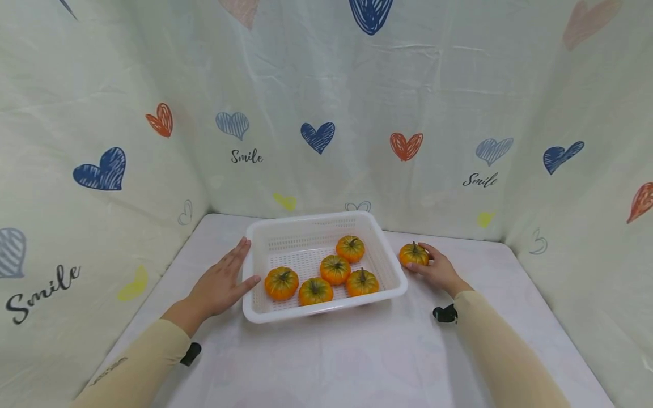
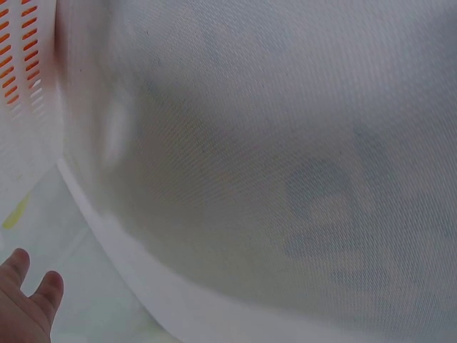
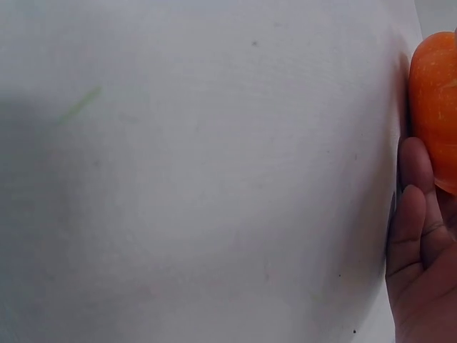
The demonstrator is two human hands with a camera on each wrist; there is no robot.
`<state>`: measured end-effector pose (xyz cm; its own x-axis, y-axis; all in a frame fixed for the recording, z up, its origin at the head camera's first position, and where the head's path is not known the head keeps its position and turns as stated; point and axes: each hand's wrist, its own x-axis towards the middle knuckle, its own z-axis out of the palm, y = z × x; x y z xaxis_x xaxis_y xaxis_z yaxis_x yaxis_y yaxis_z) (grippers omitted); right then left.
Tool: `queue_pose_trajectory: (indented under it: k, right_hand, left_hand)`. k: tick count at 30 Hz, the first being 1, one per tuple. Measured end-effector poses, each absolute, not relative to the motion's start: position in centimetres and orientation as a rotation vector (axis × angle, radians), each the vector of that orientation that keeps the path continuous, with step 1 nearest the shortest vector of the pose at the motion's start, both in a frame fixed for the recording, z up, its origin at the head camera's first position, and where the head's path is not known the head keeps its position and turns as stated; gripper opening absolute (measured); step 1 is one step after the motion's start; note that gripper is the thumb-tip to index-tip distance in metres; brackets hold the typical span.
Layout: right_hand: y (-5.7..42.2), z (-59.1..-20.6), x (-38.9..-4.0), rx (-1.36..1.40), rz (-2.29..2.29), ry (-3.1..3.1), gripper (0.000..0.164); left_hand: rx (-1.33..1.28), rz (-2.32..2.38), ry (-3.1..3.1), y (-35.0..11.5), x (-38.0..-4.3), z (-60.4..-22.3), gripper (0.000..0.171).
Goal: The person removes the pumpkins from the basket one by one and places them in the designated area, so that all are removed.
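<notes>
A white plastic basket (image 1: 326, 309) with slotted walls stands on the table, several small orange-and-green pumpkins (image 1: 314, 290) inside it. My left hand (image 1: 219, 283) is at the basket's left side, fingers straight and thumb over the rim. In the left wrist view only some fingertips of that hand (image 2: 28, 304) show, near the slotted wall. Right of the basket, my right hand (image 1: 440, 270) grips another small pumpkin (image 1: 413, 254) from its right side, at table level. The right wrist view shows this pumpkin's orange side (image 3: 434, 107) against the fingers; the thumb is hidden there.
A white cloth covers the table (image 1: 326, 362). Pale curtains (image 1: 326, 73) printed with hearts and "Smile" enclose it at the back and both sides. A dark device (image 1: 445, 314) sits at the right wrist, and another dark device (image 1: 191, 353) at the left.
</notes>
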<state>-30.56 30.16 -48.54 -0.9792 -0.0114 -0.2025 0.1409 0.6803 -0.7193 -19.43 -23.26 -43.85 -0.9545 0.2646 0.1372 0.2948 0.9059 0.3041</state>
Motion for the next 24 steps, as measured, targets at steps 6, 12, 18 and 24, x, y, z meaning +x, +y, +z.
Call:
queue_pose_trajectory:
  k: [6,12,18,24]
  right_hand:
    - [30.22,-48.70,-30.63,0.093,-1.182,2.702,0.102]
    - [30.20,-48.60,-30.51,0.078,-1.172,2.710,0.103]
    - [30.24,-48.57,-30.41,0.067,-1.148,2.722,0.102]
    - [30.38,-48.85,-30.53,0.058,-1.144,2.731,0.104]
  left_hand:
    - [-0.447,-0.493,-2.970,-23.27,-19.37,-43.77,0.088]
    - [-0.459,-0.489,-2.956,-23.41,-19.46,-43.99,0.089]
    - [-0.456,-0.494,-2.961,-23.40,-19.43,-43.99,0.088]
    - [-0.465,-0.499,-2.963,-23.35,-19.30,-43.70,0.088]
